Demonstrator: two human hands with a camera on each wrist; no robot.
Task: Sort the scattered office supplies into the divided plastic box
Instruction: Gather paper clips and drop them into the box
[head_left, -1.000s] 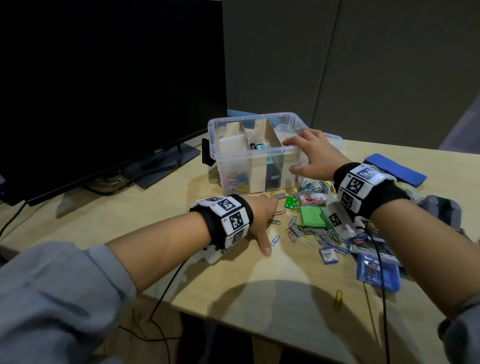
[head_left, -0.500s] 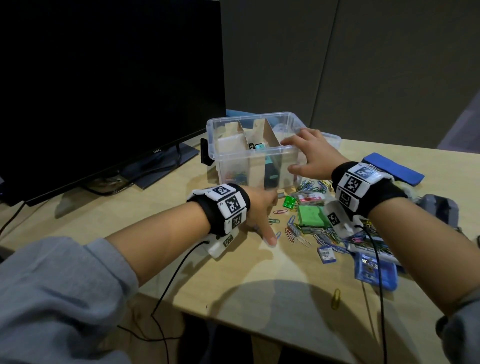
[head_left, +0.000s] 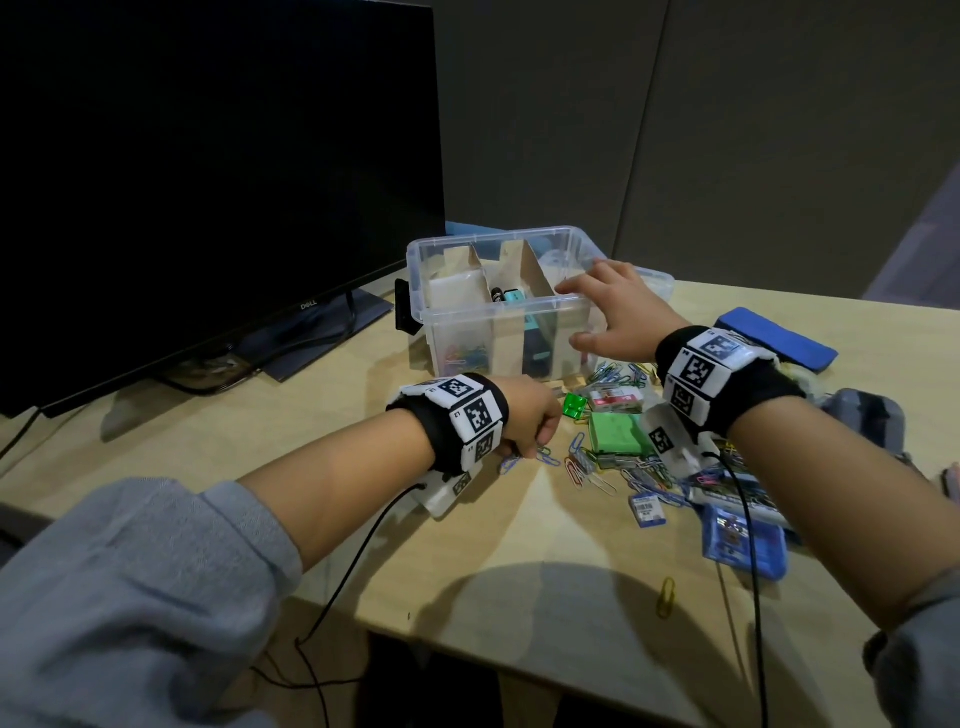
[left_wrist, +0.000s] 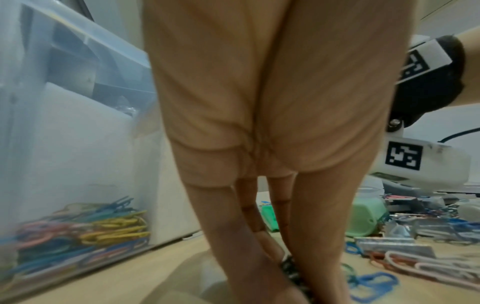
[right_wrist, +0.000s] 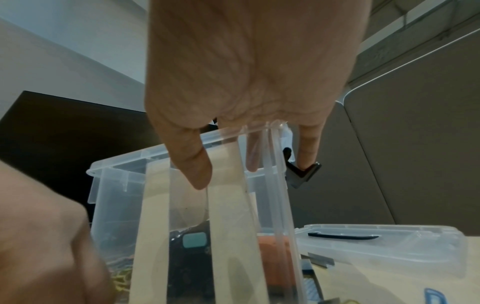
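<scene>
The clear divided box stands at the desk's back, with cardboard dividers. Its left compartment holds coloured paper clips; the middle one holds dark and teal items. My right hand rests on the box's front right corner, fingers straight over the rim and thumb on the front wall. My left hand is on the desk in front of the box, its fingers curled down. It pinches a dark paper clip at the left edge of the scattered clips.
A green note pad, a small green block and staple boxes lie among the clips. A blue case and a lone yellow clip lie nearer me. The box lid is at right, a monitor at left.
My left hand's fingers, stretched out on the desk before, have curled in and closed on a clip. The right hand has stayed on the box corner.
</scene>
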